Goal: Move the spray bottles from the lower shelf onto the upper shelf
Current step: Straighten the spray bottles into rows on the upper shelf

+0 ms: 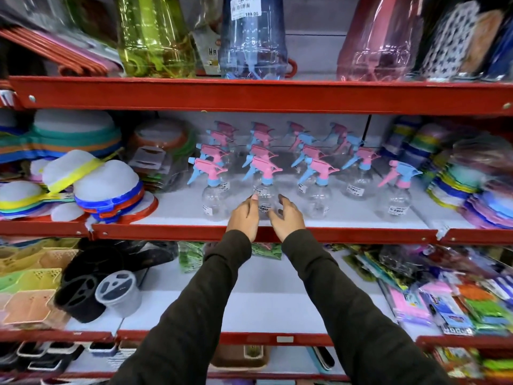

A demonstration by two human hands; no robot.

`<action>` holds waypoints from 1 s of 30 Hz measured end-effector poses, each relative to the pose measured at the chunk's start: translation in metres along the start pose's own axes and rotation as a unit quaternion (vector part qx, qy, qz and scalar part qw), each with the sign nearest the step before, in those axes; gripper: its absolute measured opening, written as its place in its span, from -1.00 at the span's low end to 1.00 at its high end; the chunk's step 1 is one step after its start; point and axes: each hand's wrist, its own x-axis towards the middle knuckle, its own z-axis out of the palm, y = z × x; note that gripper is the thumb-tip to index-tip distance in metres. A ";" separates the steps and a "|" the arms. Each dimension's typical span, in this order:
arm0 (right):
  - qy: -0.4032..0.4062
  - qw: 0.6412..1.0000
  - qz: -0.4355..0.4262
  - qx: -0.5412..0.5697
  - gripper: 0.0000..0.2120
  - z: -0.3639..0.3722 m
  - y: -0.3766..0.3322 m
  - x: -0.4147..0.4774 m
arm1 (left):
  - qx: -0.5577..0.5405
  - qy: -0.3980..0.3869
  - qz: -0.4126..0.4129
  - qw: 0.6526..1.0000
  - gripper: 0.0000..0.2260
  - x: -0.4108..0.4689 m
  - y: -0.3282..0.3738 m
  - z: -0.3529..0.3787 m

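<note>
Several clear spray bottles with pink and blue trigger heads stand in rows on the middle shelf [361, 235]. My left hand [244, 218] and my right hand [287, 218] reach over the shelf's red front edge. They flank the round body of the front middle spray bottle [265, 187], fingers spread and slightly curled. My left fingertips are at the bottle's left side; whether they touch it is unclear. Other front bottles stand at the left [215, 195] and at the right [315, 195]. On the white shelf below [263, 307] I see no spray bottle.
Stacked white-and-coloured strainers [105, 187] crowd the middle shelf's left, and coloured lids [458, 184] its right. Large tinted water bottles [254, 40] stand on the top shelf. On the shelf below are black holders [83, 290], baskets at the left and packets [444, 295] at the right.
</note>
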 end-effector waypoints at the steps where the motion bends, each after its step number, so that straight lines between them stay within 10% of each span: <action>1: 0.002 1.000 -0.001 -0.003 -0.41 0.000 0.000 0.000 | -0.001 0.004 0.001 1.000 -0.49 0.000 -0.001 0.001; 14: 0.152 0.980 -0.064 0.115 -0.66 -0.036 0.023 -0.021 | 0.001 0.133 0.116 0.984 -0.67 -0.029 0.005 0.030; 21: 0.246 0.956 -0.098 0.125 -0.69 -0.087 0.056 -0.018 | -0.020 0.051 0.137 0.989 -0.63 -0.034 0.029 0.080; 30: 0.080 0.994 0.016 0.072 -0.54 -0.123 0.076 0.017 | -0.006 -0.061 0.007 0.998 -0.42 -0.006 0.055 0.128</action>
